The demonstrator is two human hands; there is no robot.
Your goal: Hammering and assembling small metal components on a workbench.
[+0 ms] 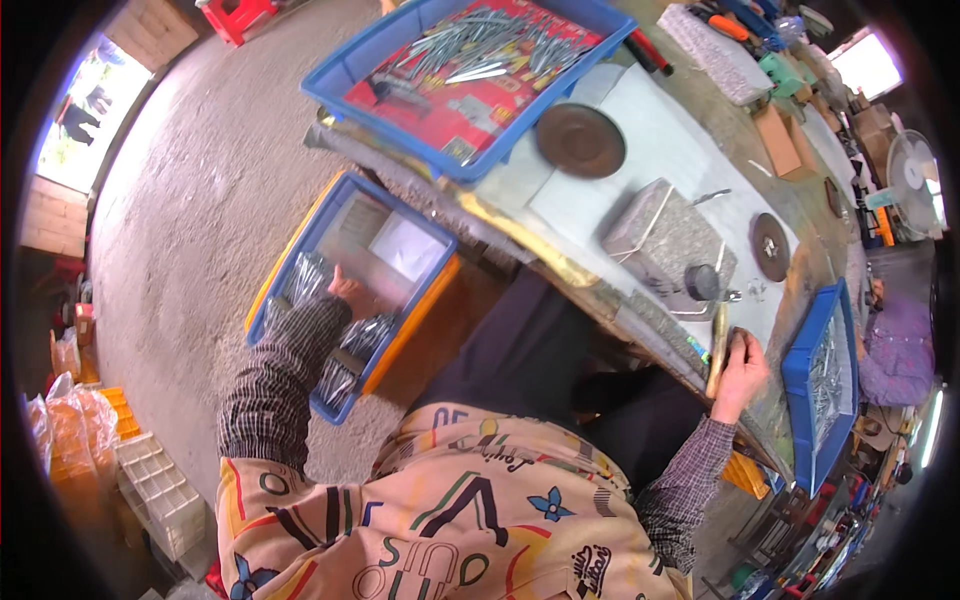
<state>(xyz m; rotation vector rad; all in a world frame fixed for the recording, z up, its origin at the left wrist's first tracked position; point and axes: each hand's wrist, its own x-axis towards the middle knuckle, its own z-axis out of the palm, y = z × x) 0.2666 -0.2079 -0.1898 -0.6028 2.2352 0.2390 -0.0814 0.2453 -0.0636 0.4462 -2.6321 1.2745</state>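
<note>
My left hand [357, 296] reaches over a blue crate [262, 318] at my left side. Its fingers are smeared by motion, so their grip is unclear. Clear plastic bags [312, 278] of metal parts and a pale sheet [408, 248] lie in the crate. On the workbench, my right hand [741, 370] is closed beside a hammer [718, 345] with a light wooden handle. What its fingertips pinch, if anything, is too small to name. Just beyond, a grey stone block [665, 235] carries a dark round piece [702, 281] on its near end.
A blue tray [470, 172] of metal pins stands at the bench's far left; another blue tray [797, 375] of pins is at the right. Two brown discs, one [581, 140] and a holed one [770, 247], lie on the bench. A fan [912, 170] and a person's purple-clad arm [900, 350] are farther right.
</note>
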